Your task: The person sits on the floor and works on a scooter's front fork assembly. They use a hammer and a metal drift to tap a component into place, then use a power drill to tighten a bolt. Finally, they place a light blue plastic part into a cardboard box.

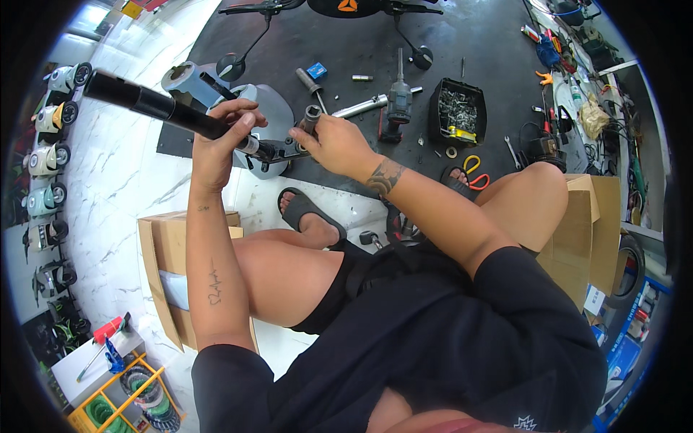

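Observation:
My left hand (224, 144) is closed around a long black tube (148, 105), which points up-left and ends in a silver and black jointed fitting (266, 151). My right hand (333, 144) grips an upright grey metal socket-like piece (312, 117) over the fitting's right end, thumb against it. A translucent plastic jug (268, 110) stands just behind the assembly, with a shorter black tube (216, 85) near it. Beyond my right hand lie a power drill (399, 105), a silver bar (357, 108) and a screwdriver (307, 81).
A black mat (491, 50) carries a box of screws (457, 108), scissors (476, 173) and scattered parts, with a scooter (339, 6) at its back. Cardboard boxes (159, 252) flank my legs. Small vehicles (50, 159) line the left; a tool-crowded bench (577, 108) runs along the right.

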The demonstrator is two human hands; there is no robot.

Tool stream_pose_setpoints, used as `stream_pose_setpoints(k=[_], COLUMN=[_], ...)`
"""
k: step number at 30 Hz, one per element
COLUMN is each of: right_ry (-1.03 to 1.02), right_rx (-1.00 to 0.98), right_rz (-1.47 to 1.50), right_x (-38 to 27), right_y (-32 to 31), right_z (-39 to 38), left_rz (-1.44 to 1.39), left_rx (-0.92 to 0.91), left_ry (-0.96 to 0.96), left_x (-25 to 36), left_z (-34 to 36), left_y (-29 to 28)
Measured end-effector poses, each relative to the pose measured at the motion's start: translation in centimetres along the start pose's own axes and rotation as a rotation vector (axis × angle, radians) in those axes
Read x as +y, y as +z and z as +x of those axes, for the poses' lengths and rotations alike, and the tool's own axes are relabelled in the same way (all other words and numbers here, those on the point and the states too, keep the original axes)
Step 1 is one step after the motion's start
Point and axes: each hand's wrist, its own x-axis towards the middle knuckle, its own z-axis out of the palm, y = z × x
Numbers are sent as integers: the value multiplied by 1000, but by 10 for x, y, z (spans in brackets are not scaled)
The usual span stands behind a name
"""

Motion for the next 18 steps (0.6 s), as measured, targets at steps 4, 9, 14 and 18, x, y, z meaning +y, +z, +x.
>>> stream_pose_setpoints(k=[4, 9, 14, 18], right_ry=[-33, -92, -121, -175], right_rx=[-75, 17, 85, 165], right_rz=[-134, -181, -128, -96], right_x=[-3, 6, 30, 40], right_y=[-1, -3, -13, -12], right_z=[1, -4, -15, -19], left_rz=[62, 136, 264, 128], left_rx=[-86, -177, 28, -26], left_ry=[-33, 122, 178, 30], left_x=[-2, -11, -28, -34], left_z=[-3, 1, 4, 6], left_y=[5, 31, 66, 73])
